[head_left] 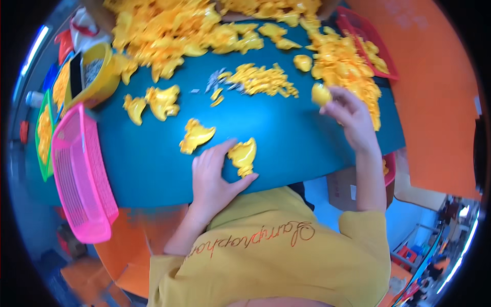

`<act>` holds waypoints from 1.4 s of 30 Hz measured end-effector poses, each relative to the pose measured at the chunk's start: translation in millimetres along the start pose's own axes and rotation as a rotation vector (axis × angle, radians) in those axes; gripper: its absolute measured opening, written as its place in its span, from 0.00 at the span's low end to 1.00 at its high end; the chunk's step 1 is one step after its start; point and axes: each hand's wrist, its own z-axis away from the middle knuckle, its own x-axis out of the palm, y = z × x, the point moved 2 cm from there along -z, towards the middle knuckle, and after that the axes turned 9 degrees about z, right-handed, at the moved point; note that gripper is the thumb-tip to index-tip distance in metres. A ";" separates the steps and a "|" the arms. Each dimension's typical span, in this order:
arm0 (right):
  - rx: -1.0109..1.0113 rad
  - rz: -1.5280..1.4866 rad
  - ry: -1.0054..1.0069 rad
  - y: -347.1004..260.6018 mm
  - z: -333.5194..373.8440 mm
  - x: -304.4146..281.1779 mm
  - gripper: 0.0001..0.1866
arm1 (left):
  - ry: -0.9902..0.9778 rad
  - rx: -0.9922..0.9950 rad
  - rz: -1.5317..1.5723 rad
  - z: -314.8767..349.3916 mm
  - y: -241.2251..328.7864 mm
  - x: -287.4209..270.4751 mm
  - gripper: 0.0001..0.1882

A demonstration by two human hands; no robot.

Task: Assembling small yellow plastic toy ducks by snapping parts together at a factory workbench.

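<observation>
My left hand [209,171] is at the table's near edge, thumb and forefinger curved around a glossy yellow plastic piece [244,155] with a narrow, ridged lower end. The thumb is at its lower end and the forefinger at its upper left side. Raised on the right, my right hand [350,112] pinches a small rounded yellow shell [321,95] between its fingertips. Just beyond my left hand lies a curved yellow part [197,136]. Farther left are two more yellow parts, a smaller one [134,108] and a larger one [162,102].
Small yellow pieces [263,80] and grey bits lie mid-table on the green top [276,133]. Large yellow heaps [163,30] cover the far side, another pile [342,64] the right. A pink basket [84,174] and yellow bucket [105,77] stand left; a red tray [386,64] stands far right.
</observation>
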 end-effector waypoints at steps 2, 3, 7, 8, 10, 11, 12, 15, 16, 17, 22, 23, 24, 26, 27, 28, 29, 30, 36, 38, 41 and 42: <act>0.142 -0.170 -0.209 7.1 31.0 49.5 0.14 | 0.009 -0.027 0.011 0.0 -2.9 3.8 0.42; 0.178 -0.180 -0.294 16.4 39.0 69.4 0.12 | 0.031 0.008 0.009 -1.0 -4.6 5.9 0.44; 0.243 -0.209 -0.283 25.6 53.4 108.2 0.07 | 0.047 0.034 0.008 0.3 -3.9 4.4 0.46; 0.245 -0.211 -0.296 16.9 55.5 112.9 0.07 | 0.054 0.037 0.007 1.2 -4.3 4.4 0.46; 0.320 -0.254 -0.290 2.7 63.8 126.3 0.06 | 0.057 0.033 0.008 2.4 -6.4 4.9 0.45; 0.306 -0.283 -0.301 2.7 66.4 135.5 0.06 | 0.059 0.038 0.014 2.2 -7.0 5.3 0.45; 0.310 -0.282 -0.304 5.4 68.0 141.6 0.06 | 0.059 0.034 0.014 2.2 -6.4 5.8 0.45; 0.255 -0.240 -0.344 10.2 71.9 156.5 0.07 | 0.098 0.022 0.006 2.4 -5.4 6.8 0.43; 0.257 -0.238 -0.353 10.6 71.4 157.5 0.07 | 0.093 0.018 0.015 2.6 -5.9 7.1 0.42; 0.241 -0.209 -0.334 10.7 70.5 157.0 0.07 | 0.088 0.015 0.023 2.7 -6.4 7.7 0.41; 0.248 -0.175 -0.336 8.0 70.2 156.7 0.07 | 0.105 0.039 0.026 2.3 -7.3 6.3 0.41; 0.201 -0.138 -0.311 7.4 71.7 158.0 0.07 | 0.091 0.026 0.023 2.6 -7.5 6.3 0.41; 0.154 -0.102 -0.284 7.4 72.8 158.3 0.07 | 0.092 0.024 0.025 2.7 -7.5 6.5 0.41; 0.080 -0.043 -0.275 12.9 72.7 159.4 0.07 | 0.091 0.033 0.033 2.3 -7.5 7.1 0.41; 0.005 0.011 -0.266 13.3 72.3 160.1 0.07 | 0.092 0.031 0.034 2.7 -7.9 7.3 0.41; 0.006 0.013 -0.268 10.9 72.4 160.6 0.07 | 0.095 0.024 0.043 3.1 -8.4 7.7 0.41; 0.016 0.082 -0.257 5.3 72.3 161.1 0.07 | 0.099 0.018 0.052 3.5 -8.9 8.2 0.41; 0.025 0.152 -0.248 0.5 72.1 160.9 0.08 | 0.101 0.016 0.052 3.9 -9.5 8.5 0.41; -0.291 0.384 -0.204 3.1 72.7 161.0 0.08 | 0.092 0.008 0.075 6.9 -11.5 7.1 0.40; -0.409 0.401 -0.158 6.4 71.4 163.9 0.08 | 0.110 0.054 0.124 5.2 -11.4 6.7 0.40; -0.385 0.390 -0.145 1.2 73.9 163.6 0.09 | 0.102 0.053 0.125 5.5 -13.6 7.1 0.40; -0.241 0.368 -0.169 1.2 74.9 162.7 0.10 | 0.101 0.055 0.126 4.9 -13.0 6.8 0.40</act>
